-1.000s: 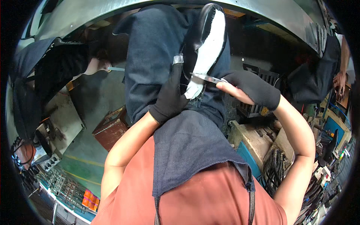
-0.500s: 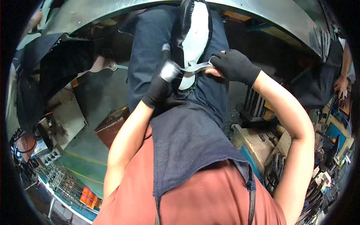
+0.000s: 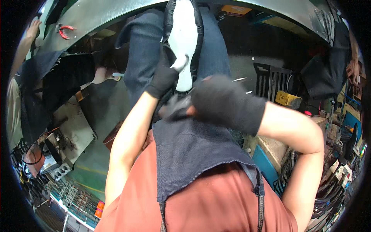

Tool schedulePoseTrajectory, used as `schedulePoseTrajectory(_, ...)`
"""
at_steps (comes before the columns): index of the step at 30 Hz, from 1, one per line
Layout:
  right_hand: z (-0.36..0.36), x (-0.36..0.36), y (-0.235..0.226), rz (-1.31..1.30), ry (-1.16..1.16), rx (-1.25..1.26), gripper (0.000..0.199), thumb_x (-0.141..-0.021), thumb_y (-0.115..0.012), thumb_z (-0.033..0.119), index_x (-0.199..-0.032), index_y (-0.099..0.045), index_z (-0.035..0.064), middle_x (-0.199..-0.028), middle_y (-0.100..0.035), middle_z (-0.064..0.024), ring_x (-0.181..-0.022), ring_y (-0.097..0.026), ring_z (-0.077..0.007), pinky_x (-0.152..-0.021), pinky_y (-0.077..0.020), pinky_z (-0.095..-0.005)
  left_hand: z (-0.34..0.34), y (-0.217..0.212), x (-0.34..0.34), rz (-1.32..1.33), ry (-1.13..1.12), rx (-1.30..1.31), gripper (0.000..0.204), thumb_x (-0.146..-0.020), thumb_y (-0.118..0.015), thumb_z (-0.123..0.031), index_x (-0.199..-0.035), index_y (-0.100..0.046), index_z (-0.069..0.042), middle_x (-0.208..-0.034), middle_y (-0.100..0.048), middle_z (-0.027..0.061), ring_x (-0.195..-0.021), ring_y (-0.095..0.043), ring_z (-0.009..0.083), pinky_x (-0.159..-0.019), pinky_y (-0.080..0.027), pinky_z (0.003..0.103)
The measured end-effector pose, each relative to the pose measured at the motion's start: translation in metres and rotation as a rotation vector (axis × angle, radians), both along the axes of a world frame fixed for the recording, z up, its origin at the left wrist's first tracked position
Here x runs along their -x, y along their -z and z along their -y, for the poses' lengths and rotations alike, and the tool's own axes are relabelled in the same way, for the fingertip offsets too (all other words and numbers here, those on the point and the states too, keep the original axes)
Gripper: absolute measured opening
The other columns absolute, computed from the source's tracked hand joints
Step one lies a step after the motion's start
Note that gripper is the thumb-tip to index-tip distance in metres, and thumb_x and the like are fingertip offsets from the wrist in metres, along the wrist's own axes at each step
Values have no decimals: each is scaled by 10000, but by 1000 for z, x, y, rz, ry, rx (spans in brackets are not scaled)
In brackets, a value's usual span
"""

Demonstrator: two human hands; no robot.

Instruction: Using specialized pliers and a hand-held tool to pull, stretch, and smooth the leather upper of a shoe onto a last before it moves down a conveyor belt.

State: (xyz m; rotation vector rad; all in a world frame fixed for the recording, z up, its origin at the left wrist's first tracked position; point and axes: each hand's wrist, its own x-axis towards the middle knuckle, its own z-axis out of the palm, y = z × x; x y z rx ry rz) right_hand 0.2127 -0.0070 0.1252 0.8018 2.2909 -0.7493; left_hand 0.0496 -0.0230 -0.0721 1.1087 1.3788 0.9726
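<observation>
A shoe with its sole side up lies along my thighs, with a white bottom [image 3: 183,31] and a black upper [image 3: 200,31] gathered round its edge. My left hand [image 3: 168,73], in a black glove with a white-wrapped thumb, grips the shoe's left side, the thumb pressing on the white bottom. My right hand [image 3: 216,98], gloved in black with bare fingertips, is beside the heel end and smeared by motion. Whether its fingers hold anything I cannot make out. Small white slivers [image 3: 240,79] appear just right of that hand.
A metal bench [image 3: 116,15] crosses the far side, with red-handled pliers [image 3: 65,32] at its left. Other people's hands show at far left [image 3: 34,28] and far right [image 3: 352,69]. A yellow box [image 3: 288,99] and a machine [image 3: 270,149] stand at right.
The white strip stretched between my hands is gone from the shoe. My right hand has swept toward me and left, beside the heel; my left thumb now presses on the white bottom.
</observation>
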Motion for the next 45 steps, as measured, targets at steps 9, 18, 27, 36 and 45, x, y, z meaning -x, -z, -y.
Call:
schedulePoseTrajectory(9,-8,-93,67,-571,641,74,473,-1005,-499,424,-852,-665,8,-748,-641,-211,-664,-623,-333,-657,-482,-398,-1,4,10,-44,200,-70,788,-958,-631,-190,-1551,-137,-28,-1387,-498,155,-1267,-492,197,-1066,-404,325)
schedulePoseTrajectory(18,-50,-71,51,-463,351,-365,384,-961,-566,385,-790,-646,50,-735,-629,-173,-684,-627,-367,-616,-499,-437,2,-30,-14,-225,192,-242,999,-821,-763,-272,-1534,-137,43,-1587,-188,263,-1494,-173,361,-1208,-168,400)
schedulePoseTrajectory(27,-96,-97,121,-674,173,-346,402,-944,-588,448,-825,-604,64,-745,-634,-163,-672,-647,-365,-593,-500,-435,-30,-47,10,652,-12,310,580,-1071,-396,-319,-1527,-250,7,-1536,-374,143,-1397,-374,239,-1126,-323,328)
schedulePoseTrajectory(36,-92,-99,115,-627,263,-256,396,-961,-571,423,-876,-640,43,-832,-647,-180,-728,-643,-380,-635,-504,-433,-39,-37,-26,-457,-146,-352,585,-1019,-459,-333,-1428,-330,65,-1397,-444,324,-1277,-462,477,-1052,-399,456)
schedulePoseTrajectory(45,-67,-98,16,-272,165,-244,462,-973,-537,445,-799,-672,39,-724,-656,-184,-699,-679,-331,-624,-532,-420,-36,-38,-12,-547,-52,-268,715,-958,-586,-319,-1461,-242,56,-1411,-410,328,-1283,-461,460,-1079,-378,455)
